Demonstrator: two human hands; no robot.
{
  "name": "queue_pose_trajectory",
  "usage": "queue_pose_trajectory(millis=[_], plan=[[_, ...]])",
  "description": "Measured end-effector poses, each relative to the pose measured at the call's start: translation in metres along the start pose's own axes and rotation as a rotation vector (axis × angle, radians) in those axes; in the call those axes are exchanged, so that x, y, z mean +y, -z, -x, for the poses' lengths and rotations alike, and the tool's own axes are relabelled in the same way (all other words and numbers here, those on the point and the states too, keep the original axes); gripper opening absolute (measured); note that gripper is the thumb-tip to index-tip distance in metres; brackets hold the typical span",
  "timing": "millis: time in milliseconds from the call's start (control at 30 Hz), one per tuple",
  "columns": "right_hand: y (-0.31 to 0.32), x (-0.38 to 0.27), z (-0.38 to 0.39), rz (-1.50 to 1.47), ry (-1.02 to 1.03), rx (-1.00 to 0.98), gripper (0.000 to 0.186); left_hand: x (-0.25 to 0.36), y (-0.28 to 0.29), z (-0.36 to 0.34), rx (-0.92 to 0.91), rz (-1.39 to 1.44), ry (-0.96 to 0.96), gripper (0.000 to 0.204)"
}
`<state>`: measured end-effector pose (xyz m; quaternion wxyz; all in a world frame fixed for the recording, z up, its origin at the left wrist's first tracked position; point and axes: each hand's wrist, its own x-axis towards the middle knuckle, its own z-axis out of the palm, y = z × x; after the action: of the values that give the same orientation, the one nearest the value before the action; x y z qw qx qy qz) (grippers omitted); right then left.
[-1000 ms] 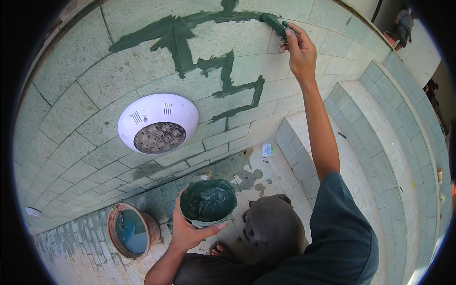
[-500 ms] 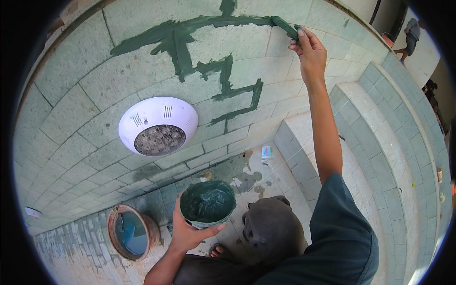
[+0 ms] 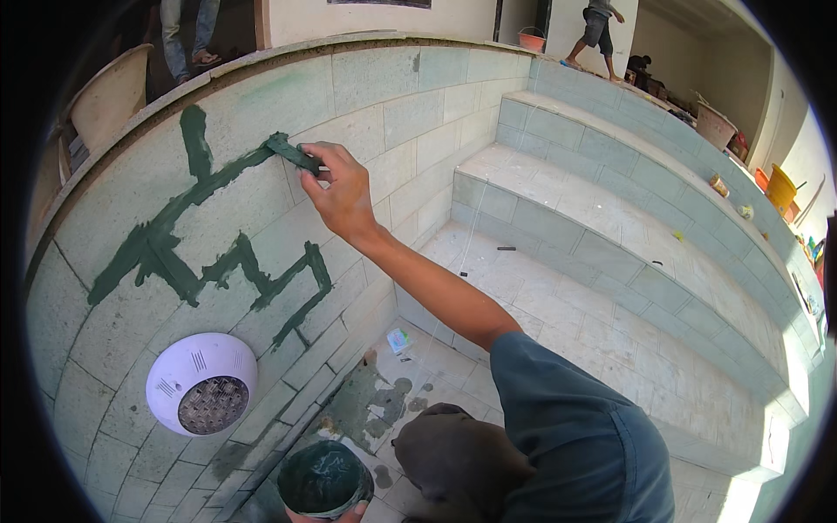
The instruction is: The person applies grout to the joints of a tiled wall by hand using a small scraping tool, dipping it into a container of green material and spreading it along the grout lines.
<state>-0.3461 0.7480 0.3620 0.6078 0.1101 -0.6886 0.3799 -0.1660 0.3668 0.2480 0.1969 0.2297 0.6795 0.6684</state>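
My right hand (image 3: 340, 193) pinches a small flat spreader (image 3: 296, 155), coated in dark green paste, between thumb and fingers. Its far tip touches the right end of a green paste line (image 3: 222, 177) on the pale stone-tiled wall (image 3: 375, 112). More smeared paste follows the tile joints below in a stepped pattern. At the lower edge, my left hand (image 3: 354, 512) holds a round bowl (image 3: 324, 479) of wet green paste; most of that hand is cut off. A white round lamp (image 3: 200, 383) with a dark lens sticks out from the wall at lower left.
Wide tiled steps (image 3: 558, 248) rise on the right. A small packet (image 3: 398, 341) lies on the stained floor (image 3: 375, 405). Beyond the wall's top edge stand a large tub (image 3: 109, 91), a red bucket (image 3: 531, 38) and other people (image 3: 596, 35).
My view has swung up and to the right, so the bowl sits lower and the floor bucket is out of sight. The spreader remains at the paste line's right end.
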Motion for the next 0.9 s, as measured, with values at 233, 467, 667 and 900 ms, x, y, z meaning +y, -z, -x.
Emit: queue_pose_trajectory(millis=[233, 467, 667, 900], plan=[[0.007, -0.005, 0.01, -0.317, -0.306, -0.07, 0.025, -0.011, 0.003, 0.008, -0.018, 0.196, 0.001, 0.103], [0.011, -0.011, 0.005, -0.571, -0.307, 0.053, 0.032, -0.016, 0.007, 0.006, -0.067, 0.192, -0.034, 0.106], [0.016, -0.012, -0.003, -0.758, -0.441, 0.114, 0.033, -0.019, 0.008, 0.006, -0.068, 0.168, -0.033, 0.107], [0.018, -0.006, -0.004, -0.703, -0.571, 0.11, 0.029, -0.016, 0.008, 0.005, -0.058, 0.179, 0.003, 0.108]])
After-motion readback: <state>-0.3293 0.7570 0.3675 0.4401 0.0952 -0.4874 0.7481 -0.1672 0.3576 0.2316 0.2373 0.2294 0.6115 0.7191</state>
